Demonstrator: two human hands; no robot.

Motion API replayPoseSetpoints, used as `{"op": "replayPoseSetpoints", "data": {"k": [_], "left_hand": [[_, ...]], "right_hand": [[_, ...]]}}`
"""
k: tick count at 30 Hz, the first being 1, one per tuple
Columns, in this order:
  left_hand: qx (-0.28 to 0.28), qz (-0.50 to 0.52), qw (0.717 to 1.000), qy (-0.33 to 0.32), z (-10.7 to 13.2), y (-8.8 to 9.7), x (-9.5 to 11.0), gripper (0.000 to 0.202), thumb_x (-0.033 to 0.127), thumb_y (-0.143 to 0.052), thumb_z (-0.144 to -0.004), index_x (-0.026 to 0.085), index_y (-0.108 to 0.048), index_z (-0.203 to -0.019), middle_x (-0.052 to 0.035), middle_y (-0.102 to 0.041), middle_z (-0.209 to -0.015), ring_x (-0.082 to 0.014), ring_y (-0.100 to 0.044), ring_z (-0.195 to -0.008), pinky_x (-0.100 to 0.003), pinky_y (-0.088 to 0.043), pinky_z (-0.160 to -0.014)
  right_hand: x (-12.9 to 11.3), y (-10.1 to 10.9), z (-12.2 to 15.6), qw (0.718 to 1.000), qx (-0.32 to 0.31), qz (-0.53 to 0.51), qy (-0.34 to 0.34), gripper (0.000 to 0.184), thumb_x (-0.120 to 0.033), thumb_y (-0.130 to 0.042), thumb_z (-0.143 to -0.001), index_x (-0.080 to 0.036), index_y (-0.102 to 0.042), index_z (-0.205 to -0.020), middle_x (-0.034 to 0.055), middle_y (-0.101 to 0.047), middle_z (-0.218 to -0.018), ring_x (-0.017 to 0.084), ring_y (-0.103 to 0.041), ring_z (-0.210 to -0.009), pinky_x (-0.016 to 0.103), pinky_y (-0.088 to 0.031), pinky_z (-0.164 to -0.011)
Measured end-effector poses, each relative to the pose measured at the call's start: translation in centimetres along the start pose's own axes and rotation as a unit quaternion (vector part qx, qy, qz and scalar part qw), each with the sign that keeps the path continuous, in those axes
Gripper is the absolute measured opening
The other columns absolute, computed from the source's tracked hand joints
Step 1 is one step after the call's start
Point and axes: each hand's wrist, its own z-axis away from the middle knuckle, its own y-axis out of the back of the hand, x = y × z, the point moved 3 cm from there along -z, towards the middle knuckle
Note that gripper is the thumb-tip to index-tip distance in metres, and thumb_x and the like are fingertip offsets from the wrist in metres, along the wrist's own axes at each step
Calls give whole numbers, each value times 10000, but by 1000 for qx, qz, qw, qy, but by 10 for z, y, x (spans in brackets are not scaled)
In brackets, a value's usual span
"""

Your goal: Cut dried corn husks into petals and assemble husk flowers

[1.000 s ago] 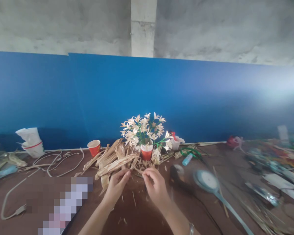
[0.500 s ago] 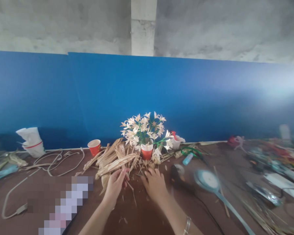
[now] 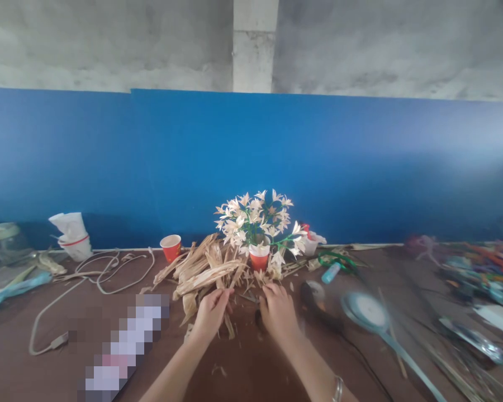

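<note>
The fingers point(image 3: 223, 295) of the left hand point(image 3: 212, 312) are drawn together and pinched on a husk strip point(image 3: 228, 330), which hangs down from them toward the bench point(image 3: 251, 374). The fingers point(image 3: 272, 291) of the right hand point(image 3: 279, 314) are slightly spread and bent downward, knuckles up, with the tips set at the near edge of the pile of dried husks point(image 3: 201, 271); whether anything is gripped under them cannot be told. A bracelet point(image 3: 337, 388) is worn on the right wrist.

The pile is spread at the middle of the bench, just beyond both hands. A red paper cup point(image 3: 259, 260) is stood upright against the right side of the pile, and a bunch of pale husk flowers point(image 3: 255, 220) on green stems is held in it. A second red cup point(image 3: 170, 247) is placed left of the pile, near the far edge. A white cable point(image 3: 109, 268) is looped farther left, and a stack of white cups point(image 3: 73, 239) is seen by the far left edge. To the right of the hands a ribbon spool point(image 3: 362, 310) is laid flat, with a light blue glue stick point(image 3: 331, 272) behind it. A blue board point(image 3: 360, 167) is stood along the far edge.
</note>
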Motion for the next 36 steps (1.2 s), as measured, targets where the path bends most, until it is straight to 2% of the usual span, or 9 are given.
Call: {"op": "replayPoseSetpoints", "data": {"k": [3, 7, 9, 13, 18, 23, 27, 31, 36], "left_hand": [[9, -15, 1000, -15, -1, 2, -1, 488, 546, -534, -706, 110, -683, -867, 11, -548, -482, -74, -359, -330, -202, -244, -334], [10, 3, 1000, -13, 1, 1, 3, 496, 522, -568, -689, 103, -663, -937, 22, -532, -518, -65, -364, -346, -193, -259, -339], [12, 35, 999, -6, 2, 0, 6, 508, 524, -580, -677, 103, -652, -952, 17, -539, -552, -69, -393, -368, -191, -287, -348], [-11, 102, 995, 16, 6, -2, 10, 480, 526, -592, -673, 128, -657, -933, -20, -586, -650, -111, -504, -469, -221, -401, -414], [-40, 131, 990, 38, 8, -6, 10, 453, 509, -629, -655, 120, -676, -884, -23, -597, -665, -105, -501, -468, -236, -425, -436], [-49, 133, 988, 55, 8, -10, 6, 403, 485, -652, -637, 122, -681, -811, -6, -590, -642, -95, -494, -459, -222, -400, -429], [-70, 136, 985, 74, 10, -12, 5, 372, 465, -625, -674, 119, -683, -797, 11, -561, -525, -94, -477, -425, -220, -383, -442], [-91, 185, 975, 83, 13, -13, 5, 331, 424, -640, -682, 114, -686, -789, -1, -572, -550, -100, -501, -474, -213, -388, -471], [-124, 228, 961, 96, 14, -16, 2, 285, 372, -659, -692, 102, -695, -776, -18, -594, -569, -100, -517, -522, -206, -395, -512]], "right_hand": [[1, -3, 0, 1000, -16, 8, -5, 301, -185, -434, -818, -173, -603, -1067, 111, -581, -1138, 270, -491, -1037, 364, -375, -814], [1, -4, 0, 1000, -23, 14, -14, 318, -194, -436, -821, -176, -584, -1103, 101, -567, -1185, 280, -474, -1065, 383, -363, -825], [1, -1, 0, 1000, -11, 11, -12, 274, -170, -428, -823, -191, -621, -1018, 87, -589, -1150, 265, -490, -1041, 366, -359, -811], [-2, 7, 1, 998, 41, -34, 28, 245, -148, -416, -841, -197, -643, -764, 50, -657, -939, 194, -549, -912, 304, -339, -776], [-12, 15, 8, 987, 91, -105, 77, 187, -111, -479, -780, -186, -584, -645, 26, -642, -823, 166, -556, -840, 273, -311, -728], [-25, 20, 15, 984, 44, -124, 117, 211, -108, -401, -832, -178, -519, -671, 10, -581, -712, 142, -523, -728, 252, -307, -687], [-28, 18, 17, 985, 3, -113, 133, 307, -163, -355, -885, -173, -503, -616, 11, -565, -639, 135, -511, -654, 256, -304, -658], [-29, 19, 19, 976, -16, -180, 118, 164, -326, -543, -812, -184, -571, -736, 5, -617, -725, 151, -542, -710, 256, -333, -674], [-35, 22, 23, 959, -50, -242, 142, 21, -226, -592, -757, -207, -601, -755, -16, -646, -773, 143, -571, -771, 242, -357, -721]]}}
